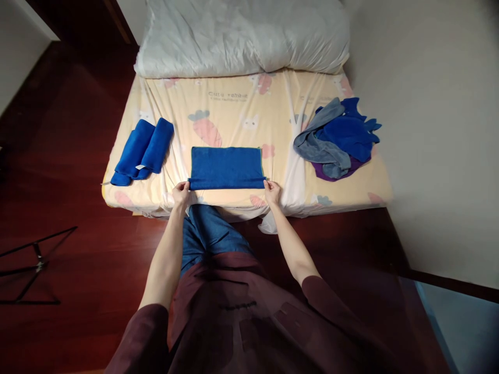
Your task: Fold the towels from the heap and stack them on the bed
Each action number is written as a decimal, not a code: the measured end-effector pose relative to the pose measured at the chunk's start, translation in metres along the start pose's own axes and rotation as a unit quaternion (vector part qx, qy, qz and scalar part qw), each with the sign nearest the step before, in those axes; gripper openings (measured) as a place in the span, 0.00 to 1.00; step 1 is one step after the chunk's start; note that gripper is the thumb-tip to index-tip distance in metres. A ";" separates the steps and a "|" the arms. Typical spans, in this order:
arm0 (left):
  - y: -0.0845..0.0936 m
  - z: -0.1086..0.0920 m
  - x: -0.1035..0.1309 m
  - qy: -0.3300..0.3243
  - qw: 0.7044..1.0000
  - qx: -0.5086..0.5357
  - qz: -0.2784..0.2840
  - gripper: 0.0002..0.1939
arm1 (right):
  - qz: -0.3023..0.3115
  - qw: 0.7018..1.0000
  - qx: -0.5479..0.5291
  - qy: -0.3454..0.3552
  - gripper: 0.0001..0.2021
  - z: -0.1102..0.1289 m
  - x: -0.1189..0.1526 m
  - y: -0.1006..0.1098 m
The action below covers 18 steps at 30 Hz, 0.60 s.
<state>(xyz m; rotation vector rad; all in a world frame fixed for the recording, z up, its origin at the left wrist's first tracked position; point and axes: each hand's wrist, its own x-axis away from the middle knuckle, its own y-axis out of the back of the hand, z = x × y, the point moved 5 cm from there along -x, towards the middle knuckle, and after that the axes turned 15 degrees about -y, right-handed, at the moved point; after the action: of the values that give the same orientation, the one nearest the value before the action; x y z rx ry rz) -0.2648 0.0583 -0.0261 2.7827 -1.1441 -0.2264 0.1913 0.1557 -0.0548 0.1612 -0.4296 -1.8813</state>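
A blue towel (226, 163) lies flat on the bed in front of me, its near edge turned up in a narrow fold. My left hand (181, 193) pinches the near left corner of that fold. At the near right corner, my right hand (272, 192) grips the same edge between thumb and fingers. To the left rest several rolled blue towels (136, 148), side by side and partly stacked, with a white tag showing on one. A loose heap of blue, grey and purple cloths (343, 137) lies to the right.
The bed (241, 127) wears a cream sheet printed with rabbits and carrots. A bulky whitish quilt (241, 39) is piled along its far side. A wall (424, 130) borders the right. Black stand legs (39, 265) spread over the dark red floor (105, 249) at left.
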 end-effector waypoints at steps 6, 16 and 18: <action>-0.002 -0.002 0.000 0.007 1.000 -0.020 0.000 0.15 | 0.003 1.000 0.001 -0.002 0.24 0.001 0.002 0.000; -0.004 -0.010 0.004 -0.014 0.994 -0.103 0.027 0.06 | 0.002 0.999 -0.004 -0.043 0.18 0.013 0.004 0.000; -0.003 -0.016 0.007 -0.039 0.992 -0.118 0.035 0.08 | 0.005 0.999 0.013 -0.041 0.16 0.019 0.007 0.005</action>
<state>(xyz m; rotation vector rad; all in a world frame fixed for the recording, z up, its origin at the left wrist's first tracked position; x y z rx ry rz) -0.2553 0.0564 -0.0118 2.5431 -1.1476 -0.4353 0.1874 0.1519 -0.0351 0.0986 -0.5101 -1.8787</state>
